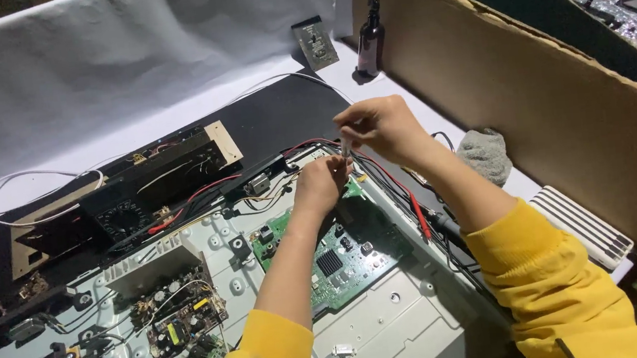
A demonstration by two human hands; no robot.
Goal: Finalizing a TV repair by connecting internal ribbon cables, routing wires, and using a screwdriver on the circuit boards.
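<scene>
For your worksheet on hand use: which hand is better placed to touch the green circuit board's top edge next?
Probably the left hand: it already rests at the top edge of the green circuit board. The right hand is raised above, holding a thin tool.

- my left hand [321, 184] rests on the far edge of the green circuit board [335, 253].
- my right hand [378, 126] pinches a thin tool [346, 148] just above it.
- a dark bottle [369, 37] stands by the cardboard wall [533, 98].

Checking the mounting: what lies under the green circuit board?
The green circuit board rests on a grey metal back panel. The left hand covers its far edge; its underside is hidden.
</scene>
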